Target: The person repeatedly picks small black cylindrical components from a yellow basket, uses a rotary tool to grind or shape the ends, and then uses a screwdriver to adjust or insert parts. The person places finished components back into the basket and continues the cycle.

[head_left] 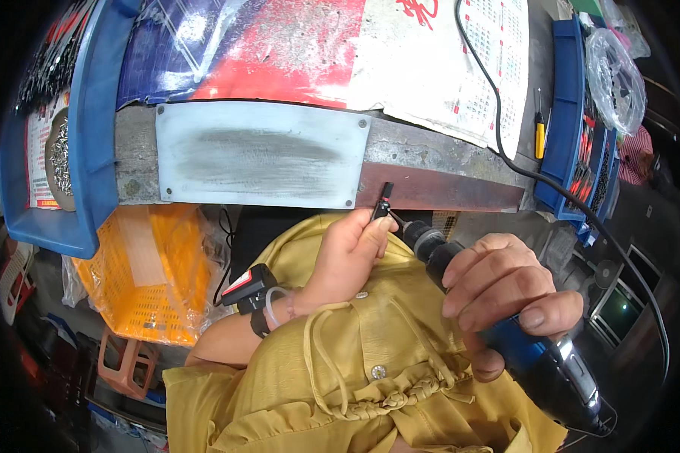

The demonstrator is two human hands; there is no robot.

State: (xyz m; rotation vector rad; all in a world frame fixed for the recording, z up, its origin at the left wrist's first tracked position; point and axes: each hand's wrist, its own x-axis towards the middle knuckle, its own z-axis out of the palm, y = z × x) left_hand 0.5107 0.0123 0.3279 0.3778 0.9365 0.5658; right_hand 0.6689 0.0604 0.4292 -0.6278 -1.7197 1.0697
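Head view, landmark: pale plate (pixel 257 121) screwed to the desk (pixel 431 147) at its front edge.
Small black part (pixel 383 202): just off the plate's lower right corner, pinched between left hand (pixel 359 240) thumb and fingers.
Electric screwdriver (pixel 544 374): right of and below the plate, wrapped by the right hand (pixel 510 291); its bit points at the part, contact unclear.
Slip risk: the bit could skid into the thumb, since the fingertips sit so near it.
Twist risk: torque could spin the part loose, as only a pinch seems to hold it.
Cord (pixel 499 113): right of the plate; a snag might drag the tool off line.
Plate's face: dark, rubbed smudge across the middle.
Desk cover: printed sheets (pixel 279 64) beyond the plate, scuffed.
Room: blue bins (pixel 98 128) either side of the plate; yellow crate (pixel 143 323) below left.
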